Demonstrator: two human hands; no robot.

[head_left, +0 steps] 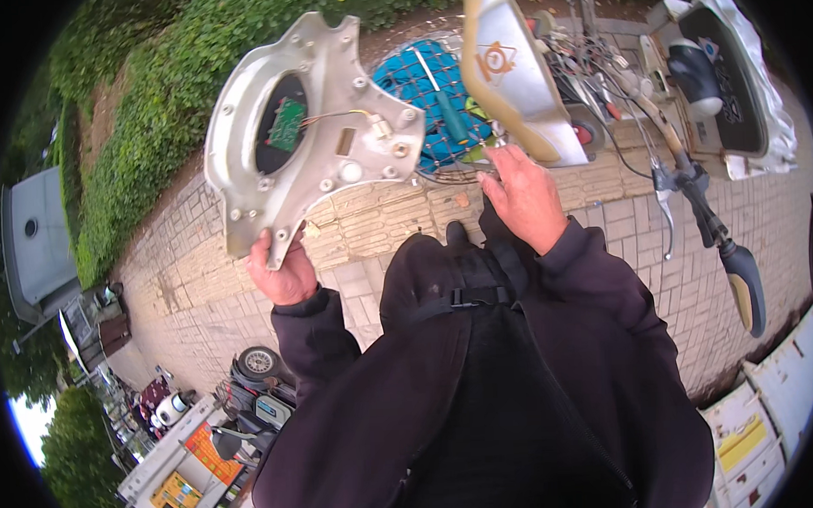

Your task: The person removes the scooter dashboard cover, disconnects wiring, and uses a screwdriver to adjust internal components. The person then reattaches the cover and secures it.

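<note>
My left hand [282, 269] is closed on the lower edge of a pale plastic scooter panel [244, 206] and holds it raised, inner side toward me. A green circuit board [287, 124] sits in its oval opening, and wires run from it to a white connector [380, 126]. My right hand [523, 196] is at the near edge of the net-covered basket, thumb and forefinger apart. Small metal bits show just beyond its fingertips; whether they touch is unclear. A screwdriver [451, 118] with a teal handle lies on the netted blue cloth [410, 88].
Beyond my right hand stands a silver-grey scooter cover [518, 71]. Right of it are exposed wires [597, 64] and a handlebar with a brake lever [667, 222] and grip [743, 287]. A box with a dark lining [732, 81] is farther right. Hedges [142, 129] border the brick paving [354, 292].
</note>
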